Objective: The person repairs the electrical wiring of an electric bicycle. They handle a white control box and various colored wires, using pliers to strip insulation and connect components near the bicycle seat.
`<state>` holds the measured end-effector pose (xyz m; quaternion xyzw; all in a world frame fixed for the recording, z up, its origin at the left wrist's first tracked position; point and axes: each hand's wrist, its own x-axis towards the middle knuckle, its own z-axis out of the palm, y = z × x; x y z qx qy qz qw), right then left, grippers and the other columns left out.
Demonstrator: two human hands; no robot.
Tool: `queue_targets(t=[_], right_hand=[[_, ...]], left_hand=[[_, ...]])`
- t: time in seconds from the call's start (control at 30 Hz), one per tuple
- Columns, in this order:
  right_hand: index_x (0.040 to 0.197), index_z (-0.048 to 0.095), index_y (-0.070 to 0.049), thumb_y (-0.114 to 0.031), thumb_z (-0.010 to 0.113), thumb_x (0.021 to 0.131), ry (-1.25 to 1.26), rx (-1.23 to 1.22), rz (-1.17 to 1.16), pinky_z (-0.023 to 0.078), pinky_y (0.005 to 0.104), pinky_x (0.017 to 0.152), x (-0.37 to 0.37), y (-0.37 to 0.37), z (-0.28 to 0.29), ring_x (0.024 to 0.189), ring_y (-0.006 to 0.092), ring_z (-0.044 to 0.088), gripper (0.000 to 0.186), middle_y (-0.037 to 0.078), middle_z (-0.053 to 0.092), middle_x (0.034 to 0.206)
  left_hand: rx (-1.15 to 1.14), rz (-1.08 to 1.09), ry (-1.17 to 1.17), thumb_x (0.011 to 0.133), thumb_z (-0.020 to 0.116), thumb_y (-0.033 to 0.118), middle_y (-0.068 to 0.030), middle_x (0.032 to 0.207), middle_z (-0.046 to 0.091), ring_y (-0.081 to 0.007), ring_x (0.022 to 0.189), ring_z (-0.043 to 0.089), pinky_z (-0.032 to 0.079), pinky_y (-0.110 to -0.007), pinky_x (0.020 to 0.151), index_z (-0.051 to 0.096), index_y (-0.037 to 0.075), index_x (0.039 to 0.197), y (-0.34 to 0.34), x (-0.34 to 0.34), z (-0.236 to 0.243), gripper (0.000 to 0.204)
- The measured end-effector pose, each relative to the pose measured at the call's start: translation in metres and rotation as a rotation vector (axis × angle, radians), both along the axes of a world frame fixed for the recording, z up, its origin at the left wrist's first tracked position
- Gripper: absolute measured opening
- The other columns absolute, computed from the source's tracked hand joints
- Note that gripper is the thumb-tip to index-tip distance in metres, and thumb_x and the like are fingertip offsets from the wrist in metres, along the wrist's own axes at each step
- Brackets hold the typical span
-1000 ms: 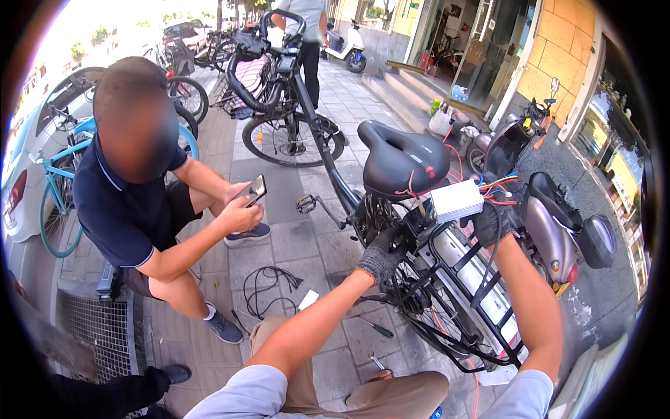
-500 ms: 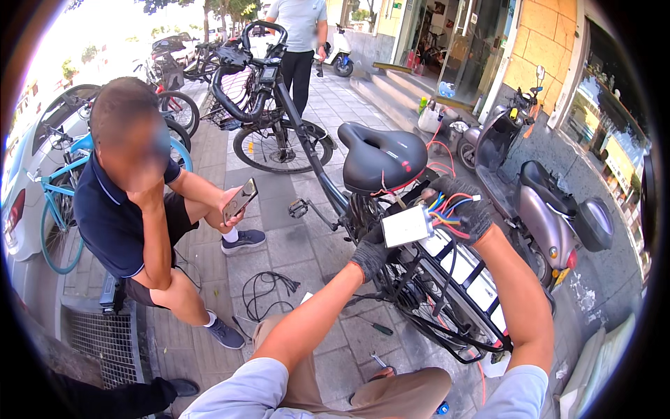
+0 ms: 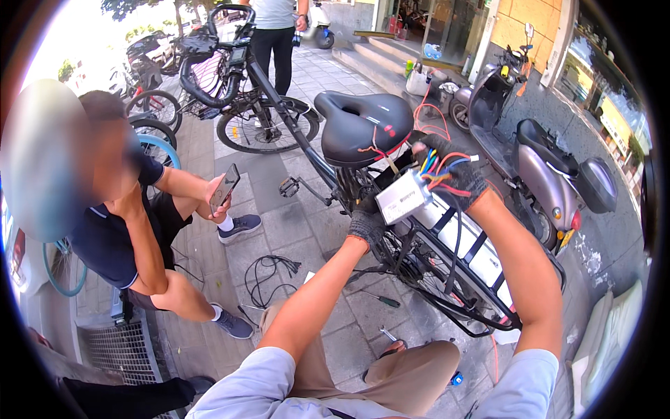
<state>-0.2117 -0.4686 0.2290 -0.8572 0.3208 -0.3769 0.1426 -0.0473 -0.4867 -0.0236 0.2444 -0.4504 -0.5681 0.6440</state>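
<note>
A silver motor controller, box-shaped with a printed label, is tilted just behind the saddle of a black electric bicycle. My left hand, in a dark grey glove, is closed at the controller's lower left edge; its fingertips are partly hidden. A bundle of coloured wires leaves the controller's right end. My gloved right hand is curled around these wires, and a white connector sticks out past it. Below the hands runs the black rear rack, with a long white-and-silver case inside its frame.
A seated person holds a phone at my left; another person stands beyond the handlebar. A black cable, a screwdriver and a wrench lie on the paving. A purple scooter stands at the right.
The controller has tilted, so its label now shows. Both hands stay at the controller and its wires. My view has shifted slightly, and the seated person appears farther left.
</note>
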Motion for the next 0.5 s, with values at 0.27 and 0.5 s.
queue_targets(t=[0.27,0.5], right_hand=[[0.11,0.07,-0.005,-0.019,0.069,0.098,-0.414,0.316,-0.101,0.054,0.0327,0.072,-0.021,-0.024,0.002,0.084,0.0133,0.066,0.018,0.005,0.07,0.093],[0.123,0.065,-0.002,-0.012,0.08,0.084,0.108,-0.207,-0.173,0.052,0.0334,0.094,-0.026,0.001,0.036,0.101,0.0184,0.067,0.043,0.009,0.07,0.11]], left_hand=[[-0.218,0.509,-0.901,0.089,0.06,0.007,-0.0188,0.114,0.073,-0.0346,0.109,0.068,0.053,-0.039,0.094,0.067,0.003,0.118,0.009,0.018,0.019,0.03],[-0.088,0.372,-0.828,0.092,0.059,0.005,-0.0158,0.121,0.073,-0.0308,0.114,0.068,0.052,-0.036,0.098,0.064,0.004,0.125,0.011,0.033,0.017,0.033]])
